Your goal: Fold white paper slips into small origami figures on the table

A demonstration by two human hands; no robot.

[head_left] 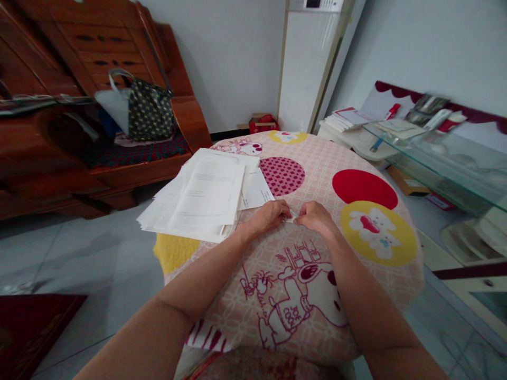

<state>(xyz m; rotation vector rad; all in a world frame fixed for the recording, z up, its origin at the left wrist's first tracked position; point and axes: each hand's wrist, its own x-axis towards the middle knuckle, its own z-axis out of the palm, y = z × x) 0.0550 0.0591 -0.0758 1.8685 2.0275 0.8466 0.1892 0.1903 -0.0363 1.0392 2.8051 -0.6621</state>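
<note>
My left hand point(273, 212) and my right hand point(313, 216) come close together over the middle of the round table. Between their fingertips is a small folded piece of white paper point(292, 216), pinched from both sides. Much of it is hidden by my fingers. Left of my left hand lies a loose stack of white paper sheets point(209, 192), some with faint printed lines. A sheet with small dark print point(253, 190) sticks out from its right side, near my left fingers.
A patterned cloth point(372, 179) covers the table. At left stands a wooden bench point(190, 124) with a dark patterned bag point(148, 111). A glass-topped cabinet point(443, 163) bears papers and cups on the right. Behind are a red box point(263, 124) and a tall white appliance point(304, 68).
</note>
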